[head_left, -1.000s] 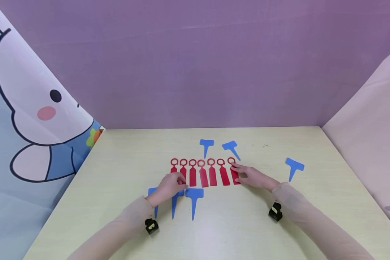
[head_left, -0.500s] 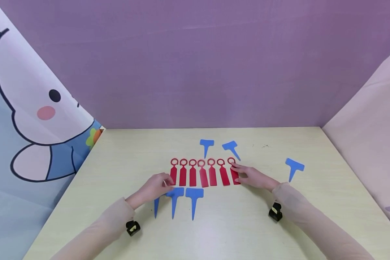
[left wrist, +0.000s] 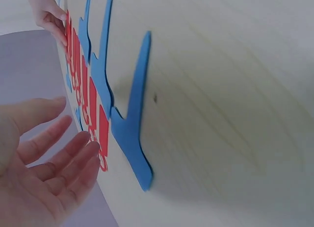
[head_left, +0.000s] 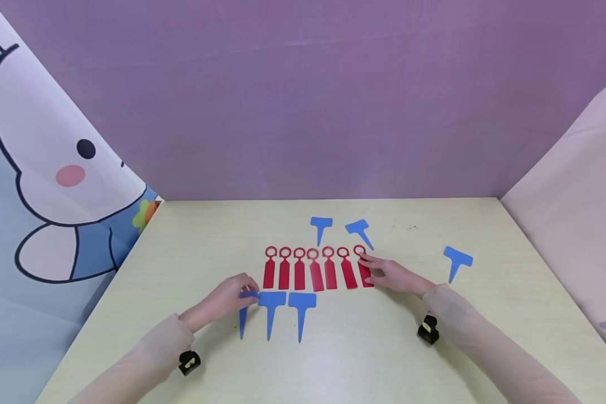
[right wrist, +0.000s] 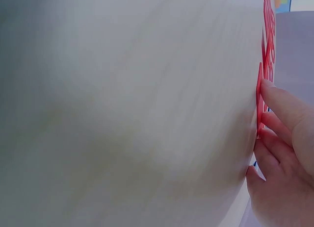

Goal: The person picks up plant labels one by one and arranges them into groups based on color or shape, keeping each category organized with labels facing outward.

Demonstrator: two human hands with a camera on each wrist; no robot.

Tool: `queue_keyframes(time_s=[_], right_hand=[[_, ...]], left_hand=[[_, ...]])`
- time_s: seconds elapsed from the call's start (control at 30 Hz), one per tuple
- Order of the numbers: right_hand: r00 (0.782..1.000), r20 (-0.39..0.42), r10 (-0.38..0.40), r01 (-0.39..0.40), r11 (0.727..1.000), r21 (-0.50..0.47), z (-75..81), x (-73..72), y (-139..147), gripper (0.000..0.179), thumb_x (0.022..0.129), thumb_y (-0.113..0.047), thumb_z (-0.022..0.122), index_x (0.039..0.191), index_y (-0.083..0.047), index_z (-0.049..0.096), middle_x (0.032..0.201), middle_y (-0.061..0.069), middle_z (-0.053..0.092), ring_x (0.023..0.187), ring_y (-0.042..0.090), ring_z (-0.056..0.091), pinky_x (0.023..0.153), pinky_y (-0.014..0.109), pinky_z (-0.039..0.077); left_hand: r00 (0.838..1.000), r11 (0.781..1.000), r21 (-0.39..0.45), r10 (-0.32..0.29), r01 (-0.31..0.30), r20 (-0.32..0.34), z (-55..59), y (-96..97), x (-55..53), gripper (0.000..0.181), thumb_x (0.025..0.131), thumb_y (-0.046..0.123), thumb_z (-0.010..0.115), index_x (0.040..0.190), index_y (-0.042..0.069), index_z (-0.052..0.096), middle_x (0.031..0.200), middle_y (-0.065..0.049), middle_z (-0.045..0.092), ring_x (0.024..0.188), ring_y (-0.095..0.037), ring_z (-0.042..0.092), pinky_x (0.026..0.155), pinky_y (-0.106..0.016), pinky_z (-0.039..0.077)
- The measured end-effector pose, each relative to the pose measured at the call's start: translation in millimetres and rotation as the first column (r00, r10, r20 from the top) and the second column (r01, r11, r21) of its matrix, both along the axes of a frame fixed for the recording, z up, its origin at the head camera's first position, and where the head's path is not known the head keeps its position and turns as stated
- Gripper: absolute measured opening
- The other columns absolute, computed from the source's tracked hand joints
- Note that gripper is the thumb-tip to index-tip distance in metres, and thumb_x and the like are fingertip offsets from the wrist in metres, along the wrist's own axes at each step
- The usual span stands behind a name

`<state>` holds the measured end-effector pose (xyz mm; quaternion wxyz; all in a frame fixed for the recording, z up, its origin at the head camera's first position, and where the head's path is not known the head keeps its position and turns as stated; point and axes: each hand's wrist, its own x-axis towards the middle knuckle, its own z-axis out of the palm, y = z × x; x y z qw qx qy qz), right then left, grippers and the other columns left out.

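My left hand [head_left: 227, 295] hovers at the leftmost blue T-shaped plant label [head_left: 243, 320], fingers loosely bent. In the left wrist view that label [left wrist: 133, 131] lies flat on the table, with my left hand [left wrist: 51, 163] beside it holding nothing. Two more blue T-shaped labels, a middle one [head_left: 271, 303] and a right one [head_left: 302, 303], lie alongside. My right hand [head_left: 395, 275] rests its fingertips on the rightmost red ring-topped tag [head_left: 365, 270], partly covering it. In the right wrist view, the thumb and fingers of my right hand [right wrist: 284, 153] touch this red tag [right wrist: 259, 99].
Several red ring-topped tags, such as one in the middle [head_left: 316, 275], stand in a row. Behind them lie two blue T-shaped labels, one upright [head_left: 321, 224] and one slanted [head_left: 358, 227]. Another blue label [head_left: 457, 260] lies at the right. A purple backdrop [head_left: 303, 112] rises behind the table [head_left: 384, 359].
My left hand has moved left, away from the red tags, to the leftmost blue label, uncovering the red tags on the left. The right hand has stayed in place.
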<state>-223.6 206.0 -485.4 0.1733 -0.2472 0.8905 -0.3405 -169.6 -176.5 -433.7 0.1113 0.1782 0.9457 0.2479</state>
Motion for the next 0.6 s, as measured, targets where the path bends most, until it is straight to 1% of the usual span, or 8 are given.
queue_keyframes(time_s=[0.1,0.2,0.27,0.43,0.6], right_hand=[[1.000,-0.002,0.004,-0.004,1.000,-0.003,0.6,0.2,0,0.055,0.084,-0.016,0.059,0.133,-0.004,0.038,0.143,0.014,0.024,0.129,0.037,0.019,0.096,0.042,0.037],[1.000,0.001,0.002,-0.002,1.000,-0.003,1.4,0.6,0,0.055,0.084,-0.015,0.060,0.133,-0.004,0.037,0.143,0.014,0.024,0.129,0.037,0.020,0.094,0.040,0.039],[1.000,0.000,0.002,-0.002,1.000,0.001,1.7,0.7,0,0.055,0.084,-0.015,0.060,0.133,-0.004,0.037,0.143,0.014,0.024,0.129,0.037,0.020,0.092,0.039,0.041],[1.000,-0.004,0.005,-0.005,1.000,0.002,1.8,0.7,0,0.055,0.084,-0.015,0.059,0.133,-0.004,0.037,0.143,0.014,0.025,0.129,0.037,0.020,0.094,0.040,0.039],[1.000,-0.008,0.012,-0.012,1.000,0.002,0.9,0.3,0,0.055,0.085,-0.016,0.059,0.133,-0.004,0.037,0.143,0.014,0.024,0.129,0.037,0.020,0.095,0.042,0.038]], left_hand=[[0.999,0.999,-0.035,-0.027,0.026,-0.033,-0.6,-4.8,2.1,0.015,0.077,0.009,0.067,0.090,0.003,0.064,0.084,-0.003,0.058,0.079,-0.019,0.057,0.071,-0.031,0.050],[0.997,0.996,-0.075,-0.059,0.055,-0.059,-1.4,-9.5,4.5,0.017,0.077,0.010,0.067,0.091,0.003,0.064,0.088,-0.005,0.059,0.082,-0.021,0.058,0.074,-0.034,0.050],[0.995,0.993,-0.100,-0.070,0.063,-0.068,-1.6,-12.1,6.2,0.019,0.076,0.011,0.068,0.093,0.003,0.064,0.090,-0.006,0.059,0.085,-0.022,0.058,0.077,-0.036,0.050],[0.995,0.989,-0.129,-0.075,0.066,-0.070,-0.8,-17.1,10.6,0.020,0.076,0.012,0.069,0.093,0.003,0.063,0.093,-0.006,0.059,0.088,-0.023,0.057,0.078,-0.038,0.049],[0.996,0.991,-0.111,-0.081,0.076,-0.045,-1.9,-21.8,16.3,0.027,0.074,0.011,0.070,0.098,0.001,0.062,0.098,-0.008,0.058,0.091,-0.025,0.056,0.078,-0.037,0.049]])
